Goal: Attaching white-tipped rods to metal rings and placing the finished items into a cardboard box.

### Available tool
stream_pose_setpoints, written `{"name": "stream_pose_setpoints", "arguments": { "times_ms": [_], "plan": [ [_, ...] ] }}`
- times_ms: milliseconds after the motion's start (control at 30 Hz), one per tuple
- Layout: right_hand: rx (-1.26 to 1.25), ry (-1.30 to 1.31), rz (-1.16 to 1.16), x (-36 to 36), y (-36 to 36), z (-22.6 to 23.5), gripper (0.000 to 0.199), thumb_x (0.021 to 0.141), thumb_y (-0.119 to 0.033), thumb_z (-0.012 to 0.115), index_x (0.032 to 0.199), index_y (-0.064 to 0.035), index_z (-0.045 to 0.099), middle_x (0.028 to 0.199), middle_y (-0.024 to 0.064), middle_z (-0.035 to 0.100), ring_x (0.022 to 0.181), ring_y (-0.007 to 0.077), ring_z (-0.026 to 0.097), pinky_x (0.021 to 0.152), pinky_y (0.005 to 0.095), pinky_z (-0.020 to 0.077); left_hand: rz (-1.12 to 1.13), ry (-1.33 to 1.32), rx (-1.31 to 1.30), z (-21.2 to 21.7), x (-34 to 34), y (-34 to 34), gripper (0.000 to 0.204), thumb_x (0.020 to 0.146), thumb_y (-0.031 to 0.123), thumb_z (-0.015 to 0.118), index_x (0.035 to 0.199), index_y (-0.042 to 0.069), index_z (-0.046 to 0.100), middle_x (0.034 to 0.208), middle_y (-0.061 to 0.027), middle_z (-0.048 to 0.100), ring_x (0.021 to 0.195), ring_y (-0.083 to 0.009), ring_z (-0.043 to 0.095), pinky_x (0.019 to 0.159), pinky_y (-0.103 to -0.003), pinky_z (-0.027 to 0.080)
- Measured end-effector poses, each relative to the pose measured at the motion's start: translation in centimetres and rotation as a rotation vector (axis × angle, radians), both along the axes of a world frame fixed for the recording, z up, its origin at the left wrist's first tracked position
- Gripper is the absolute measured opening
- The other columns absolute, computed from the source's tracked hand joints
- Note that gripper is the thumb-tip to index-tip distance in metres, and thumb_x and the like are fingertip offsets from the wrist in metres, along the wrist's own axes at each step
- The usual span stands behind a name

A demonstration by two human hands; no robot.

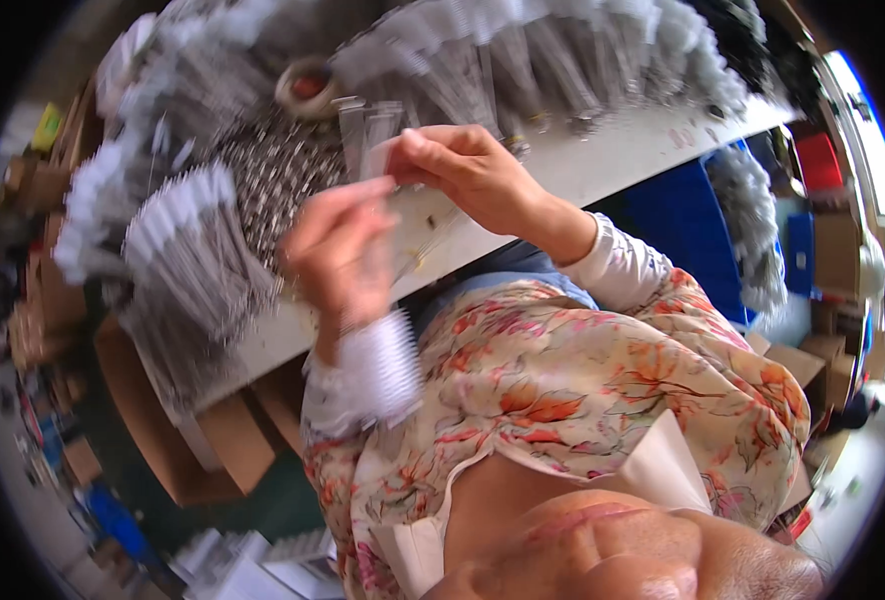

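My two hands meet in front of me over the white table (pixel 583 170). My right hand (pixel 473 175) is closed, thumb and forefinger pinched together. My left hand (pixel 341 250) is blurred by motion; its fingers look curled, with the tips close to the right fingertips. What they hold is too small and smeared to name. Just beyond the fingers lie a few clear narrow plastic sleeves (pixel 363 125). Left of these spreads a heap of small shiny metal pieces (pixel 278 170). Thin yellowish bits (pixel 425 250) lie by the near table edge.
Bundles of clear, white-topped plastic sleeves (pixel 188 235) cover the table's left side, and more (pixel 523 60) line its far side. A tape roll (pixel 305 90) sits behind the metal heap. A blue bin (pixel 678 215) stands at right, an open cardboard box (pixel 178 425) below left.
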State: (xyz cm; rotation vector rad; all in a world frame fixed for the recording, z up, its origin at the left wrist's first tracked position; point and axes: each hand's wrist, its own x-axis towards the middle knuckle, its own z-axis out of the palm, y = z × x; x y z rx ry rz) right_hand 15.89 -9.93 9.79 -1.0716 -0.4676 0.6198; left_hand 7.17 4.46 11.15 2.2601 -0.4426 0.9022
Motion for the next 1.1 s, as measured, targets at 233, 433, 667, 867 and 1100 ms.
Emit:
{"name": "stream_pose_setpoints", "arguments": {
  "times_ms": [233,433,667,867,1100],
  "plan": [
    [0.222,0.321,0.239,1.6,-0.5,-0.2,0.021,0.093,-0.021,0.051,0.099,-0.0026,0.058,0.077,-0.0008,0.060,0.060,0.0062,0.051,0.057,0.0184,0.0437,0.131,-0.171,0.134,-2.6,-1.9,0.5,0.048,0.070,0.010,0.076,0.113,0.001,0.057,0.119,-0.0140,0.044,0.103,-0.0260,0.050,0.087,-0.036,0.043],
    [-0.341,-0.284,0.410,-2.9,1.1,1.9,0.016,0.092,-0.012,0.053,0.096,0.0028,0.059,0.076,0.0007,0.057,0.075,0.0056,0.052,0.067,0.0206,0.0425,-0.325,0.202,-0.268,-0.4,-1.7,1.0,0.104,0.062,0.039,0.081,0.138,-0.001,0.022,0.142,-0.0200,0.021,0.121,-0.0315,0.041,0.095,-0.042,0.040],
    [-0.424,-0.216,0.506,-2.5,-0.4,1.8,0.017,0.091,-0.016,0.054,0.092,-0.0010,0.061,0.071,-0.0014,0.058,0.063,0.0036,0.048,0.056,0.0188,0.0386,-0.132,0.145,-0.353,-2.4,-4.1,2.0,0.023,0.076,0.016,0.071,0.093,0.004,0.060,0.090,-0.0073,0.061,0.083,-0.0208,0.059,0.072,-0.030,0.048],
    [-0.593,-0.152,0.627,-1.0,-3.3,0.9,0.018,0.089,-0.017,0.055,0.092,-0.0004,0.063,0.072,0.0012,0.061,0.062,0.0074,0.053,0.055,0.0208,0.0419,0.041,0.036,-0.249,-4.6,-5.2,-0.2,0.033,0.068,0.018,0.077,0.094,0.006,0.061,0.084,-0.0060,0.060,0.069,-0.0177,0.056,0.058,-0.028,0.046],
    [-1.232,-1.216,-0.063,2.8,-15.1,-6.6,0.018,0.070,-0.002,0.055,0.084,-0.0084,0.065,0.083,0.0121,0.063,0.077,0.0294,0.062,0.066,0.0394,0.0484,0.489,0.620,-0.081,-11.5,-9.5,0.6,0.025,0.079,0.028,0.068,0.084,0.006,0.058,0.066,-0.0091,0.055,0.058,-0.0282,0.055,0.051,-0.037,0.043]
  ]
}}
